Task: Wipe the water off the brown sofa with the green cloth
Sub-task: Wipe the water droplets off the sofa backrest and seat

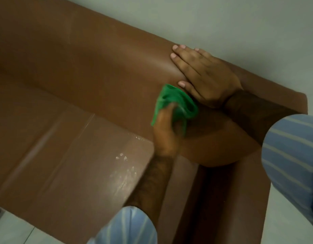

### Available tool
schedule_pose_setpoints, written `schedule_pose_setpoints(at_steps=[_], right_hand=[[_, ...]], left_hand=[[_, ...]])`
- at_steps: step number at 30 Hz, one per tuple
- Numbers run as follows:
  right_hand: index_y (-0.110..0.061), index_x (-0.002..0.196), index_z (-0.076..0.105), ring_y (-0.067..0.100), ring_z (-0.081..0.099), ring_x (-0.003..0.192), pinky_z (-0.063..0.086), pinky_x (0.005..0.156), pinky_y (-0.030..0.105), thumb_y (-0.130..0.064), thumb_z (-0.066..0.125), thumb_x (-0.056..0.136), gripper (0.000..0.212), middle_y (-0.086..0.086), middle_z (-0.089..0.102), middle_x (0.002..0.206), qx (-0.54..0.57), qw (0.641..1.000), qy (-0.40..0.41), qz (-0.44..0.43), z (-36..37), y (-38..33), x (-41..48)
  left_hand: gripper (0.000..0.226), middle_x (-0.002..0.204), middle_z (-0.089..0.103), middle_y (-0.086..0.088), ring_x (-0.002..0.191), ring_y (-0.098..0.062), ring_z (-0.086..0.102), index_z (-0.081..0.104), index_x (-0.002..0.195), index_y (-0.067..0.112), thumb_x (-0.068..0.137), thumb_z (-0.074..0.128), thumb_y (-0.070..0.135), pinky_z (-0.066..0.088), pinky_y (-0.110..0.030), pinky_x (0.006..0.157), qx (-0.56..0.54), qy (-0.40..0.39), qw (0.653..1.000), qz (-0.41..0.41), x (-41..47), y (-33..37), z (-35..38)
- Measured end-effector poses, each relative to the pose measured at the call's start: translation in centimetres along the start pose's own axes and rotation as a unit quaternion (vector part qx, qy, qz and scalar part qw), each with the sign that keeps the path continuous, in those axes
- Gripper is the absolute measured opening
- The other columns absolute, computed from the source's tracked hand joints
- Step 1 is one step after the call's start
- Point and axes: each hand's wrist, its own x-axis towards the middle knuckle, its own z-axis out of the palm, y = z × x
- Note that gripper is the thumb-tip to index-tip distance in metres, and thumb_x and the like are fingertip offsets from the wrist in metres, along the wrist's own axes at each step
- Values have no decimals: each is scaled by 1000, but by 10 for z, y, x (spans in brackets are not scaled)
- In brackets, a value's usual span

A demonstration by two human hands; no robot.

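Observation:
The brown sofa (67, 71) fills most of the head view, its backrest running from upper left to right. My left hand (165, 131) grips the crumpled green cloth (176, 103) and holds it against the lower backrest near the right armrest. My right hand (203, 76) lies flat, fingers spread, on the top of the backrest just above the cloth. Water droplets (123, 157) and wet streaks glisten on the seat cushion below and left of my left hand. More drops (139, 138) sit at the seam between seat and backrest.
A pale wall (222, 18) rises behind the sofa. The right armrest (221, 143) bulges beside my left arm. Light tiled floor (13, 229) shows at the lower left and lower right. Both my forearms wear blue striped sleeves.

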Motion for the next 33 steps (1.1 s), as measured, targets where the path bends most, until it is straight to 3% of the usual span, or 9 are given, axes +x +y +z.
schedule_pose_setpoints(at_steps=[3,5,9,13,19,25,27,30,33], right_hand=[[-4,165,24,32,25,162,24,131,47,-41,29,110,67,18,23,174,2,1000,-3,1,-1,-1,0],[-4,165,24,32,25,162,24,131,47,-42,29,110,67,18,24,174,0,1000,-1,2,-2,0,-1],[-4,165,23,33,25,162,25,131,48,-44,28,111,68,18,23,174,1,1000,4,3,0,-1,0],[-4,165,24,34,26,161,25,131,48,-43,29,110,68,19,25,173,2,1000,11,1,2,0,-1],[-5,166,23,33,25,162,23,132,47,-42,30,110,68,18,23,174,2,1000,1,6,1,-2,0],[-5,165,23,33,25,162,24,131,48,-43,29,112,66,17,23,174,-1,1000,12,12,0,-3,-2],[-5,166,23,32,25,162,24,131,48,-44,29,111,67,17,23,174,-5,1000,11,15,0,-4,-3],[-6,166,23,32,24,162,23,132,48,-45,27,111,67,17,23,174,-5,1000,9,14,1,-4,-4],[-6,166,22,32,23,163,22,132,47,-46,25,111,68,17,23,174,-8,1000,8,14,1,-5,-3]], left_hand=[[36,119,66,-24,114,-32,61,64,118,-5,82,64,-2,49,-42,102,19,-106,988,111,-5,-9,-2],[35,119,67,-24,114,-31,60,65,118,-4,84,58,4,43,-33,105,74,-60,988,121,18,-29,-22],[50,129,65,-13,120,-24,60,58,131,4,82,65,7,45,-39,108,19,226,960,-161,92,-68,-67],[50,130,63,-16,122,-29,58,55,131,-1,81,64,3,44,-37,108,29,249,952,-174,77,-42,-36],[37,108,67,-20,98,-39,64,68,112,2,76,67,-5,57,-48,85,51,-83,995,13,-64,16,54],[26,88,71,-16,74,-31,62,75,98,8,99,50,13,54,-39,66,136,-232,901,340,-29,-29,26],[22,90,68,-17,81,-32,62,70,95,9,93,51,21,54,-43,73,180,-217,927,246,-18,-56,6],[34,106,63,-21,101,-39,61,59,109,3,76,52,3,50,-45,92,155,-37,986,-41,-16,-95,-16],[47,123,60,-18,115,-35,58,49,126,1,80,57,-4,45,-45,104,29,123,951,-283,-5,-88,-5]])
